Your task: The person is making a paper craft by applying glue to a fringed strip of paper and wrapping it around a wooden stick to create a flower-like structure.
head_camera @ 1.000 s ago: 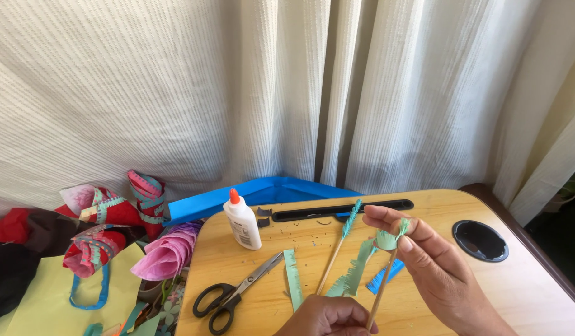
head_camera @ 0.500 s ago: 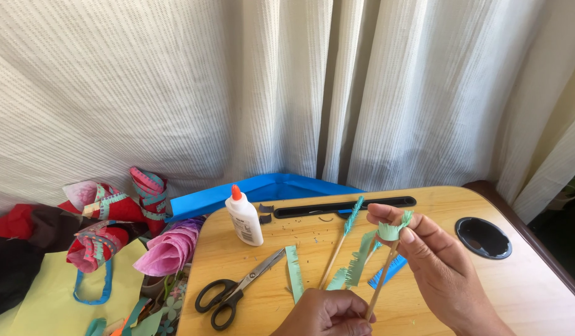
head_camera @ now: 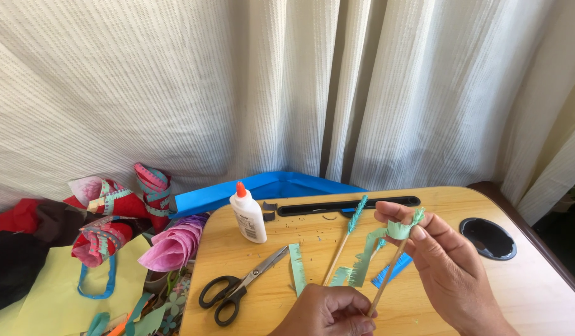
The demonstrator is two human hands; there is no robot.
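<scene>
So the thing that matters here is how the wooden skewer (head_camera: 387,274) lies between my two hands. Its long axis runs on a slant, low end toward me and the near edge of the bench (head_camera: 536,305), top end tilted away and to the right. The left hand (head_camera: 328,311) has its fingers closed around the bottom end, right at the near edge. The right hand (head_camera: 446,267) is up at the top, thumb and fingertips pinched together on the little roll of fringed green paper strip (head_camera: 398,229) that sits wrapped around the skewer's tip. The loose tail of that strip hangs off to the left and down from the roll, toward the middle of the bench, so the paper lies left of the right fingers, and the right hand is clearly the nearer one to it.

A second skewer with teal fringe on top (head_camera: 348,239) lies flat on the bench just behind the tail, roughly parallel. A blue fringed piece (head_camera: 393,269) sits under the held skewer. Further left there's a spare green strip (head_camera: 297,269), black-handled scissors (head_camera: 237,289) and a white glue bottle with an orange cap (head_camera: 248,214) standing near the far left corner. A black round cup recess (head_camera: 488,238) is on the right side, well apart from both hands.
</scene>
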